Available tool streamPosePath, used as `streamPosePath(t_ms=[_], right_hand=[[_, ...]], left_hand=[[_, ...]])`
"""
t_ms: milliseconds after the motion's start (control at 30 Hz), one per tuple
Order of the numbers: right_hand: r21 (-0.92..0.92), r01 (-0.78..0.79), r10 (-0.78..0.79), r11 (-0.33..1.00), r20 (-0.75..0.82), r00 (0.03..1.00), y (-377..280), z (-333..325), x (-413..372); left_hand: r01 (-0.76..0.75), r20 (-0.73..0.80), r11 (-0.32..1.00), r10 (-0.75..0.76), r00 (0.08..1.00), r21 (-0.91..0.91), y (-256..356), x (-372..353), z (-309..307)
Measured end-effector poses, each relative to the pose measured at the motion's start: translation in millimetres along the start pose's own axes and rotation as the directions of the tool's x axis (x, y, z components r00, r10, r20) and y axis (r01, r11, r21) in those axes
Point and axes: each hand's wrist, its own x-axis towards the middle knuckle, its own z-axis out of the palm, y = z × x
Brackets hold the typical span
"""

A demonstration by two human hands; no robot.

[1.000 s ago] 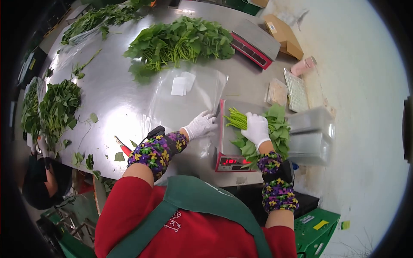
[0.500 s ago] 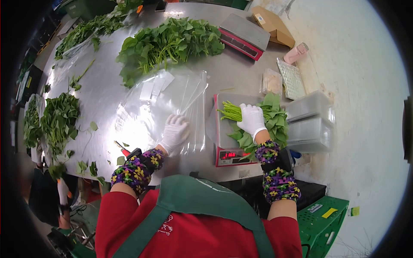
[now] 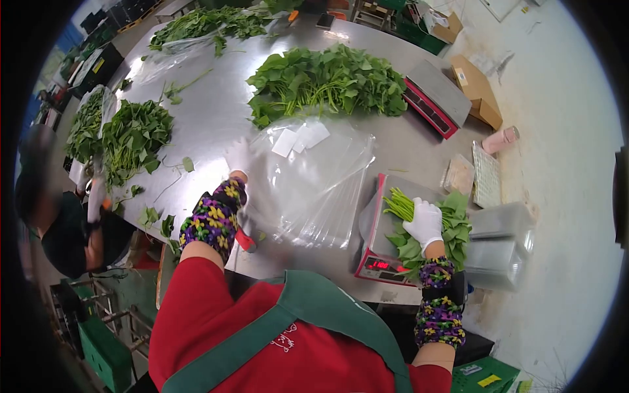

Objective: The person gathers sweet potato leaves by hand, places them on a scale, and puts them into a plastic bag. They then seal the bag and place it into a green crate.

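Risk: the right white-gloved hand (image 3: 424, 221) could be skewing the red-and-grey scale (image 3: 385, 266) by pressing, or bruising leaves by over-squeezing; its fingers are gripping the bundle of leafy green stems (image 3: 457, 224) lying on it. Left white-gloved hand (image 3: 238, 156) is blurring beside clear plastic bags (image 3: 314, 196); can't tell opening or hold. Bundle's looking fresh, broad-leaved.

The table (image 3: 213, 118) looks like smooth, shiny metal, the bags (image 3: 321, 187) glossy plastic, the slips (image 3: 284, 142) matt paper.
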Motion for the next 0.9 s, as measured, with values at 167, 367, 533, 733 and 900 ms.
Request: streamPosePath(t_ms=[167,367,533,733,900], right_hand=[[-0.012,0.011,-0.011,1.0,-0.024,1.0,-1,-1,1],[-0.036,0.023,-0.024,0.999,-0.027,0.999,0,4,1],[-0.052,0.044,-0.048,0.998,-0.077,0.996,2,5,1],[-0.055,0.037,-0.042,0.998,-0.087,0.995,2,5,-3],[-0.056,0.02,-0.024,0.998,-0.074,0.997,0,0,1]], left_hand=[[0.004,-0.111,0.998,0.003,0.994,0.059,57,-76,30],[0.266,-0.094,0.962,-0.271,0.958,-0.057,105,-98,37],[0.475,0.193,0.876,-0.455,0.87,-0.077,111,-79,30],[0.473,0.027,0.88,-0.474,0.88,0.038,110,-78,11],[0.514,0.314,0.856,-0.473,0.823,-0.059,116,-73,17]])
